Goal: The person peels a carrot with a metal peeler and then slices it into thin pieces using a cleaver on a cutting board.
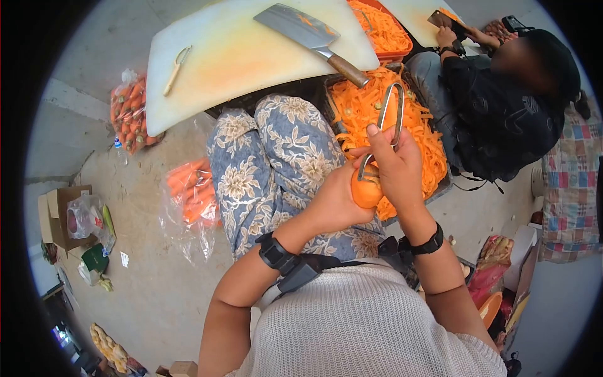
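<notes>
Over the right side of my lap, my left hand (339, 196) is closed round a peeled orange carrot (365, 191), whose thick end faces up. My right hand (402, 164) grips a looped metal peeler (399, 94), thumb along its handle. The peeler's blade end lies against or just over the top of the carrot. Below both hands, a dark crate (447, 183) holds a heap of carrot peelings (352, 100). The fingers of my left hand are partly hidden behind the carrot and my right hand.
Ahead stands a white cutting board (213, 56) with a cleaver (301, 28) and another peeler (178, 70). A red tub (408, 47) holds shredded carrot. Bags of carrots (129, 110) and peeled carrots (193, 191) lie at left. A co-worker (502, 113) sits at right, holding a knife.
</notes>
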Demonstrator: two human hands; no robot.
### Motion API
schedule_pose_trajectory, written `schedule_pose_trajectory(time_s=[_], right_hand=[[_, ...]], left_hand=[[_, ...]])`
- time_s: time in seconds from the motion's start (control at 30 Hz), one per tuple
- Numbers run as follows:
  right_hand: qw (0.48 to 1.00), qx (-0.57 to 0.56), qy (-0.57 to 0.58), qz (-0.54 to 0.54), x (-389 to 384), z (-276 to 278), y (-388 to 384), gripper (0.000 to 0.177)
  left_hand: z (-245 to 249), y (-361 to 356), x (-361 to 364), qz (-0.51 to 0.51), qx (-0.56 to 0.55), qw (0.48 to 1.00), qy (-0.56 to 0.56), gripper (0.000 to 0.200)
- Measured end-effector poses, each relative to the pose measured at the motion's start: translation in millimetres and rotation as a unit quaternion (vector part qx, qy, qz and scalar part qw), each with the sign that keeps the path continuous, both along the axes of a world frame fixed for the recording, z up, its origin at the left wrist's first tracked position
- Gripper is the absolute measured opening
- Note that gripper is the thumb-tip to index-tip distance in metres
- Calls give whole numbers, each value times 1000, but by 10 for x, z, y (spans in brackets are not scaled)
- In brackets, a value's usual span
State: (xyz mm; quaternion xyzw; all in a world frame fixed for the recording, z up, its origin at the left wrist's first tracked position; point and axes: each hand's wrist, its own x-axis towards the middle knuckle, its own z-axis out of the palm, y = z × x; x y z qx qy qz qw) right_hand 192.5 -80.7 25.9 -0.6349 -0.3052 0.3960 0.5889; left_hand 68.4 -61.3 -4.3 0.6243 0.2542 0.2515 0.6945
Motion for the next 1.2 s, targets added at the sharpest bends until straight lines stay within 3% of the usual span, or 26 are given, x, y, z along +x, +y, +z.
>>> schedule_pose_trajectory(time_s=[0.1,0.2,0.3,0.37,0.5,0.7,0.77,1.0,1.07,1.2], right_hand=[[1000,-9,9,21,15,22,-8,28],[999,-24,27,14,11,56,-9,32],[997,-25,68,21,32,53,-9,33],[998,-41,43,29,35,47,-14,27],[997,-47,49,44,69,42,-14,28],[990,-58,63,110,121,105,4,32],[985,-68,52,148,145,83,9,29],[980,-91,73,161,158,88,60,32],[981,-98,71,152,151,78,75,33],[982,-87,82,147,176,37,145,33]], left_hand=[[-31,9,16,19,17,999,-23,42],[-38,25,-17,-40,5,999,17,59],[-55,0,2,-39,26,999,4,56],[-43,-14,2,-15,41,999,-5,40],[2,0,-18,-34,-1,999,14,40],[29,5,-33,-79,51,996,13,43],[-42,-7,3,-18,157,987,-40,40],[-32,25,-34,-76,108,991,-5,33],[-32,36,-30,-80,46,996,-11,32],[13,115,-37,-81,69,994,-9,32]])
